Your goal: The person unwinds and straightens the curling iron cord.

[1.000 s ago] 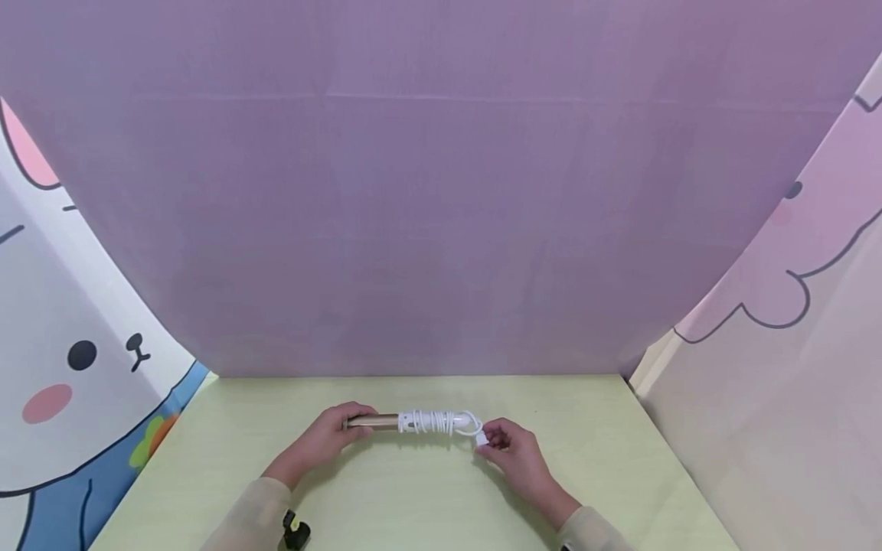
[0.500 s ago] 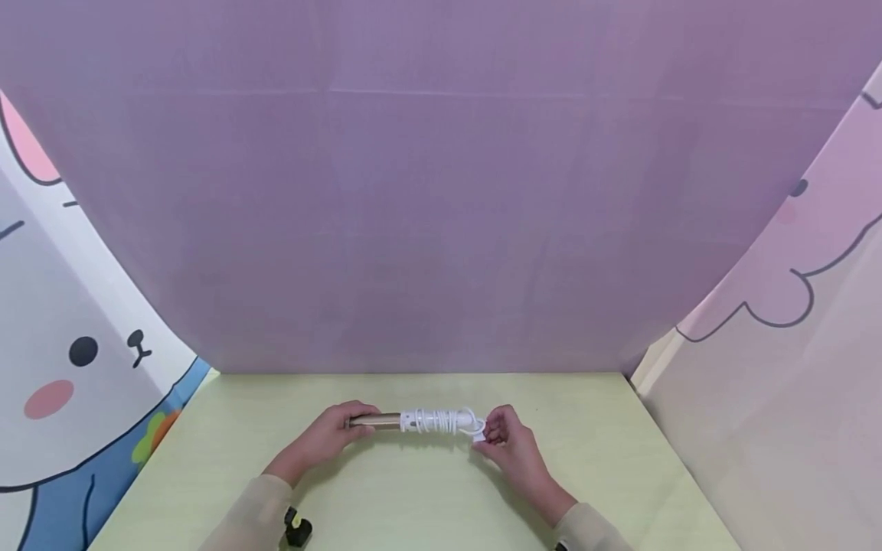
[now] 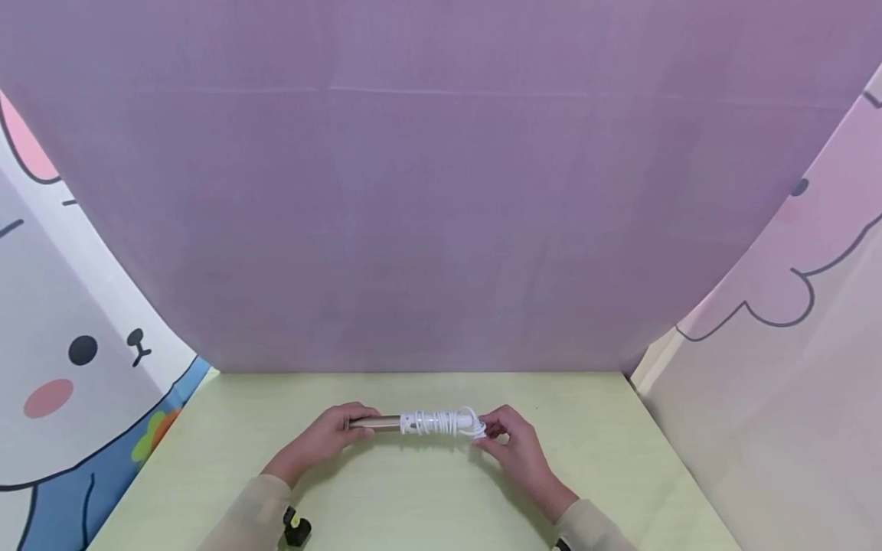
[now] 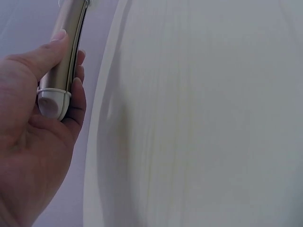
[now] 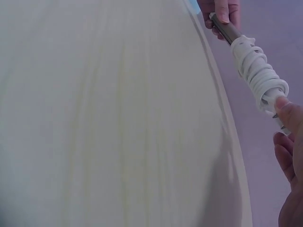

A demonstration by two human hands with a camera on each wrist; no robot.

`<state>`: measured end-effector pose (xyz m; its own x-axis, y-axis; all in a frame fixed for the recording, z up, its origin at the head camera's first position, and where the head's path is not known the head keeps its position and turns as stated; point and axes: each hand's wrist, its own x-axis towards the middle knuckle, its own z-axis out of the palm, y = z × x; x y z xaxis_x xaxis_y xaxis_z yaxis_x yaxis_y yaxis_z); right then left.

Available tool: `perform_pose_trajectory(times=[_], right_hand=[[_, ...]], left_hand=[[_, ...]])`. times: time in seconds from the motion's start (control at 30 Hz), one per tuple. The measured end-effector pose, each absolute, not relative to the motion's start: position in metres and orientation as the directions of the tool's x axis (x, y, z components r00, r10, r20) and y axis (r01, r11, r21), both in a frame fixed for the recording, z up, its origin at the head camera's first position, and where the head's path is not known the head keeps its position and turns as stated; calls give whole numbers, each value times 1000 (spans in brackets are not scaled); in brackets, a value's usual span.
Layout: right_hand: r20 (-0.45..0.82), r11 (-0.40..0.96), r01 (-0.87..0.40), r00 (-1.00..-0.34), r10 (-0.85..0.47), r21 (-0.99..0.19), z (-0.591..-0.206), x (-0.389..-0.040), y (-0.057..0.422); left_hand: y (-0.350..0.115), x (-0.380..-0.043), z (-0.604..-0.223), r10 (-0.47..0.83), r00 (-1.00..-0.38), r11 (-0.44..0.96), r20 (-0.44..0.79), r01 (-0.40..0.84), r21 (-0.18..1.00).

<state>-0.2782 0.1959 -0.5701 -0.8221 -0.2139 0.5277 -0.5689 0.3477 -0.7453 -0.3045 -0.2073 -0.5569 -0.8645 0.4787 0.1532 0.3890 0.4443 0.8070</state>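
Held level above the table is a hair iron [image 3: 381, 423] with a gold barrel and a white handle. Its white cord [image 3: 441, 422] is wound several times round the handle. My left hand [image 3: 339, 430] grips the barrel's far left end; the left wrist view shows thumb and fingers round the gold barrel [image 4: 61, 66] near its white tip [image 4: 53, 104]. At the handle end, my right hand [image 3: 513, 442] pinches the white plug, mostly hidden by fingers in the head view. Metal prongs of the plug [image 5: 280, 122] show below the thumb in the right wrist view.
A pale yellow-green table [image 3: 413, 505] lies under the hands. Behind it rises a purple cloth wall [image 3: 441, 229]. Printed cartoon panels stand on the left [image 3: 69, 306] and right [image 3: 792, 383]. A small black object [image 3: 296, 528] is at the left sleeve.
My right hand has brought the plug slightly left, against the wound cord at the handle end, and its fingers have shifted round it. The left hand keeps its hold on the barrel.
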Motion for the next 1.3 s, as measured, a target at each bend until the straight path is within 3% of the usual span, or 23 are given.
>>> perform_pose_trajectory(times=[0.47, 0.77, 0.93, 1.1, 1.3], right_hand=[[676, 347, -705, -702, -222, -618, -576, -284, 196], [539, 294, -586, -810, -229, -755, -572, -278, 194], [554, 294, -608, -793, -252, -738, -575, -279, 194], [515, 267, -569, -820, -248, -778, -572, -276, 193], [477, 198, -553, -816, -325, -810, -572, -276, 196]], left_hand=[[-209, -307, -557, 490, -853, 434, 181, 418, 798], [-212, -304, -553, 505, -848, 411, 161, 401, 819], [-212, -304, -555, 497, -853, 411, 159, 393, 822], [-210, -305, -555, 467, -868, 450, 169, 397, 800], [-211, -305, -552, 448, -879, 455, 164, 382, 804]])
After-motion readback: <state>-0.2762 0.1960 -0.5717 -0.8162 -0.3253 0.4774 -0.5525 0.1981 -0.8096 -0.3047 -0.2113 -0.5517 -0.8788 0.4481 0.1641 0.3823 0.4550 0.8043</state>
